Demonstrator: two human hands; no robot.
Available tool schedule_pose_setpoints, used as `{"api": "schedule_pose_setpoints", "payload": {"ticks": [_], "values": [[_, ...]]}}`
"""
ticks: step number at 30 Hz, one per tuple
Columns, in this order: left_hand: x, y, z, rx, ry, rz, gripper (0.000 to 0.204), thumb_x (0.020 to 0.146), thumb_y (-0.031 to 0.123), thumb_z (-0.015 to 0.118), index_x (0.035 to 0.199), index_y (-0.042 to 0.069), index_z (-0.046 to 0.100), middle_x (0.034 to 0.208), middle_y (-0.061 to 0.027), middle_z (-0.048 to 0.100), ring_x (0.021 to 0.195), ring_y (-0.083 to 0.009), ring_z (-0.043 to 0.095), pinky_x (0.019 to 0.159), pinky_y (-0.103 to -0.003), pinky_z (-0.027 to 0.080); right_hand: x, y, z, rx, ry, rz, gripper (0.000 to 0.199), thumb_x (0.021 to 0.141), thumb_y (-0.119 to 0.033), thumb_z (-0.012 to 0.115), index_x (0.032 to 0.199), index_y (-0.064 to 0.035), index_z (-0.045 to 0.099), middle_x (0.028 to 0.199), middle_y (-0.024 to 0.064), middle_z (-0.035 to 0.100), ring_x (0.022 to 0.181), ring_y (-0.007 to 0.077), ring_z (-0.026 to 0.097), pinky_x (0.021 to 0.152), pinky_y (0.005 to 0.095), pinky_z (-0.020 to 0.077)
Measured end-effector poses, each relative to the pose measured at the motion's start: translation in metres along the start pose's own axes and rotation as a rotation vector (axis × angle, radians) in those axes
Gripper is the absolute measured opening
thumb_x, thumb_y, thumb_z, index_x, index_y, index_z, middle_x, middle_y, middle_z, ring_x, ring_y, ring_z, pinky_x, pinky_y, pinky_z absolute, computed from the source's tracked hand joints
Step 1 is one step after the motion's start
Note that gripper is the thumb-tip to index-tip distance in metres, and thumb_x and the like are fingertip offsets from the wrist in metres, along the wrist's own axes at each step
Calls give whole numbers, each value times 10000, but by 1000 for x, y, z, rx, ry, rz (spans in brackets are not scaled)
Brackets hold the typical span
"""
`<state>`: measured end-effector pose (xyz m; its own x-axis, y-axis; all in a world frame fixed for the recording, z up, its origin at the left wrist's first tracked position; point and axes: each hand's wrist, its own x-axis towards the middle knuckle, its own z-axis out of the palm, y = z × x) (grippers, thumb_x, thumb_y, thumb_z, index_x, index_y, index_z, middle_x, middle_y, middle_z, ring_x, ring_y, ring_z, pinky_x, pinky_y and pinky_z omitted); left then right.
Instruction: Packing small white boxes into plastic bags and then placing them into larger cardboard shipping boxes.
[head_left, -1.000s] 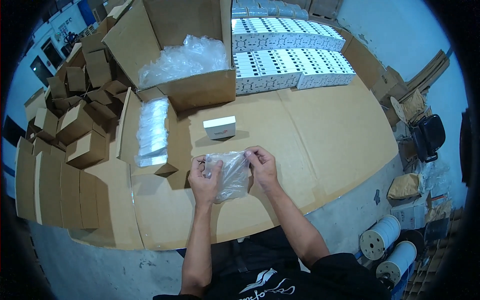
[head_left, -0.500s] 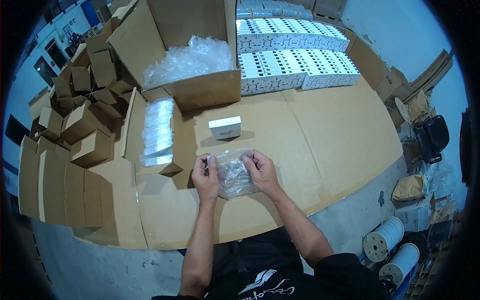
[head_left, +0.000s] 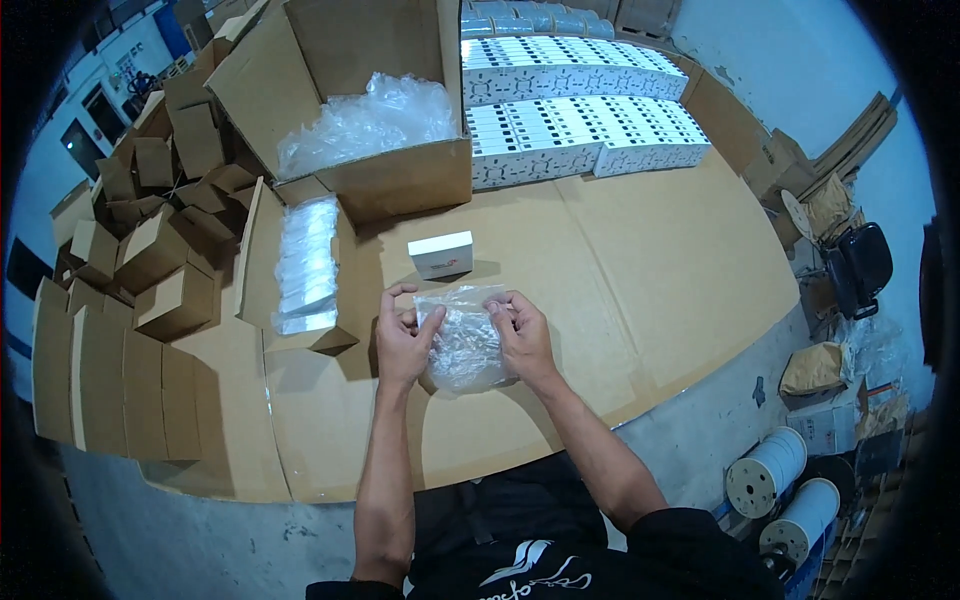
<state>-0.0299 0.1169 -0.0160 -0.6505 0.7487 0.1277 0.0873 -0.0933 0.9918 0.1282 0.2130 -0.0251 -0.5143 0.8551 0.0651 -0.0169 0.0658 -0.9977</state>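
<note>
Two hands are working one clear plastic bag (head_left: 465, 340) at the near middle of the cardboard-covered table (head_left: 650, 270). The left hand (head_left: 403, 340) is pinching the bag's left edge near its top, thumb and fingers closed on the film, and the right hand (head_left: 522, 335) is pinching the right edge the same way, fingers curled in over the top corner. The bag is lying flat and crumpled between them, its lower end resting on the cardboard.

Just beyond it, a small white box (head_left: 441, 254) is sitting alone. Further out, a large open carton (head_left: 370, 130) is brimming with more clear bags, and to the left a narrow cardboard tray (head_left: 305, 265) is holding a neat stack of them. Rows of white boxes (head_left: 570, 100) are lining the far right, and small folded brown cartons (head_left: 150, 250) are piling up on the left.

That film is looking very light, soft and limp, probably slippery too, so it is likely folding and sliding rather than keeping shape. Pinching the two layers at the top edge, one hand per side, is looking like the sensible hold.
</note>
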Motion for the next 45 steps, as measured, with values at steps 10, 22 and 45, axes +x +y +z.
{"api": "schedule_pose_setpoints", "payload": {"ticks": [10,22,45], "values": [[13,-2,-14,-280,67,-267,284,992,61,644,1247,52,520,701,0,624,607,-38,519,524,-220,377,-11,-42,-2,-440,-100,-543,491,704,61,692,1188,-22,671,1413,159,554,1344,385,468,1118,456,409],[-11,14,-14,-121,-197,64,516,929,312,778,1296,-9,610,1181,-99,635,1056,-159,607,903,-286,484,-8,-6,-5,-54,-76,-128,213,1039,-166,610,1064,22,707,840,68,723,777,118,661,724,300,543],[5,1,6,-244,86,-75,205,1027,189,656,1062,2,734,836,29,651,737,-23,534,625,-206,423,27,-9,3,371,-69,38,178,999,-149,683,1102,-6,707,914,17,694,818,86,633,758,254,526]]}}
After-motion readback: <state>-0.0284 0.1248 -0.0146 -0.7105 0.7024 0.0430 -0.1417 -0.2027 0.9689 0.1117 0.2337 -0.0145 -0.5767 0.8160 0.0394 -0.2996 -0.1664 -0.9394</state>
